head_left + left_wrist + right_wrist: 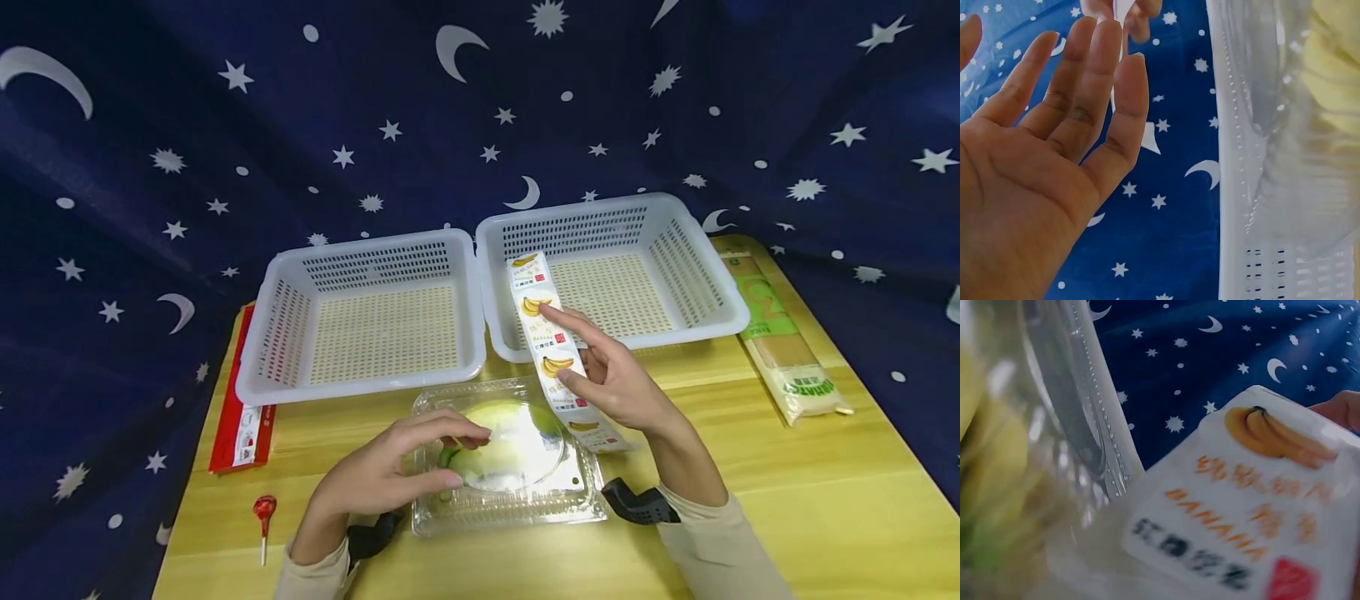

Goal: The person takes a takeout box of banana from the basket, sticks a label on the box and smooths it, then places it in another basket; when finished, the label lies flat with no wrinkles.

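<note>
A clear plastic clamshell box [510, 512] lies on the table with yellow-green bananas [997, 469] inside, light glaring off its lid. My right hand [618, 387] pinches a strip of white banana stickers [545, 346], thumb and index finger on the printed face. The strip hangs over the box's right side, and its top end overlaps the right basket. In the right wrist view a sticker [1241, 506] reads BANANA. Over the left part of the box is my left hand [386, 471], fingers loosely bent and holding nothing; the left wrist view shows its bare palm [1022, 181].
Two white perforated baskets, left [360, 387] and right [731, 312], stand side by side behind the box. A red packet [251, 437] lies partly under the left basket, with a red lollipop [264, 508] nearer me. At right lies a bag of noodle-like sticks [783, 350].
</note>
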Demonstrator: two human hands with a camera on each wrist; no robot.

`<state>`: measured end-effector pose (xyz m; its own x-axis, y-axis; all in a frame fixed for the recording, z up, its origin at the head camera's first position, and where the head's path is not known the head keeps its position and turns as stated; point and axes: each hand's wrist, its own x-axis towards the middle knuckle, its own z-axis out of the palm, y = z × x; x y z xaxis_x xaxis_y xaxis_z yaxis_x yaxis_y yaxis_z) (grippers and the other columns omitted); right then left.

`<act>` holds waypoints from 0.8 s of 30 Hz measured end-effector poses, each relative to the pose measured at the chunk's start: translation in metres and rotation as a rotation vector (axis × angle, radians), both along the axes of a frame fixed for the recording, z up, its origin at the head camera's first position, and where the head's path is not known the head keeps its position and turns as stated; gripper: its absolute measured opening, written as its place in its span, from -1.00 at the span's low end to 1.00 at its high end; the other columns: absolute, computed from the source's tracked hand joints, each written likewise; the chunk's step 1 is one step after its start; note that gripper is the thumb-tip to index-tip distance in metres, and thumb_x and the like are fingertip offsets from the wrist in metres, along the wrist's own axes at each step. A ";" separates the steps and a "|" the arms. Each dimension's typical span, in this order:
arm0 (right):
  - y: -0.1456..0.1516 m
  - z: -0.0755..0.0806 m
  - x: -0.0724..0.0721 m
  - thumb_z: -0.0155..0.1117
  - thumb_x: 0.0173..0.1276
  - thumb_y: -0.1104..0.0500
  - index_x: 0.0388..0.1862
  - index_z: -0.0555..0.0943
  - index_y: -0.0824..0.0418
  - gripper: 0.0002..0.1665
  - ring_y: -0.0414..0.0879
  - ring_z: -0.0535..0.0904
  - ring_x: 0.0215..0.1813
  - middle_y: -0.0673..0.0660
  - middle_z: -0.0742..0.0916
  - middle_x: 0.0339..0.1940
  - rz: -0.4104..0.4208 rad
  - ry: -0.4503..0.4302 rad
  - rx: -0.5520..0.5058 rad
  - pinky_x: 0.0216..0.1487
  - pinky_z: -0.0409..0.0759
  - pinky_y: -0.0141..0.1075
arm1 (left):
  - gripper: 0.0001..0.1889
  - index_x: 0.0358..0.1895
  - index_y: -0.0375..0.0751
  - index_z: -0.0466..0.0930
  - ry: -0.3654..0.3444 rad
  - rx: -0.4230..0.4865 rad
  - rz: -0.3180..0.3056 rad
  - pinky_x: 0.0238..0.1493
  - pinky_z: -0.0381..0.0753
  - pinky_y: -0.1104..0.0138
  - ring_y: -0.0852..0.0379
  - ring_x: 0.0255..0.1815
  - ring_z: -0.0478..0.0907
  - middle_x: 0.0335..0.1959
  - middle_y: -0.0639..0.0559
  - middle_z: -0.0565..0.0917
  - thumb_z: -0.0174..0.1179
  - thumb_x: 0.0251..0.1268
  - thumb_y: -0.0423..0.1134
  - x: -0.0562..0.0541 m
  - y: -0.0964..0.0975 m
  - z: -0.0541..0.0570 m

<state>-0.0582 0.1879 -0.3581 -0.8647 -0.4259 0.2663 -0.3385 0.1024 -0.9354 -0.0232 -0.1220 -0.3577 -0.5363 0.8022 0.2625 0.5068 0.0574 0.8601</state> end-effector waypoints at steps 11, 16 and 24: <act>-0.014 -0.001 -0.002 0.08 0.34 0.54 0.59 0.05 0.19 -0.10 -0.34 0.38 -0.67 0.17 0.08 0.62 0.120 -0.140 -0.107 -0.75 0.34 -0.44 | -0.51 0.30 -0.20 0.42 0.061 0.061 0.045 0.19 0.55 0.23 0.08 0.19 0.47 0.22 -0.08 0.53 0.23 0.31 -0.39 0.000 0.010 0.007; -0.019 -0.002 0.001 0.09 0.38 0.50 0.52 0.21 0.24 -0.26 -0.36 0.42 -0.54 0.25 0.32 0.50 0.068 -0.124 -0.085 -0.62 0.40 -0.42 | -0.45 0.30 -0.21 0.43 0.121 0.107 0.099 0.19 0.56 0.19 0.03 0.25 0.45 0.22 -0.11 0.52 0.26 0.21 -0.46 -0.003 0.012 0.010; -0.022 0.002 0.006 0.08 0.40 0.48 0.44 0.33 0.30 -0.38 -0.22 0.39 -0.68 0.40 0.59 0.19 0.081 -0.126 -0.109 -0.62 0.55 -0.37 | -0.57 0.26 -0.28 0.46 0.139 0.242 0.125 0.08 0.60 0.21 0.01 0.20 0.47 0.19 -0.21 0.52 0.21 0.33 -0.34 -0.008 0.018 0.007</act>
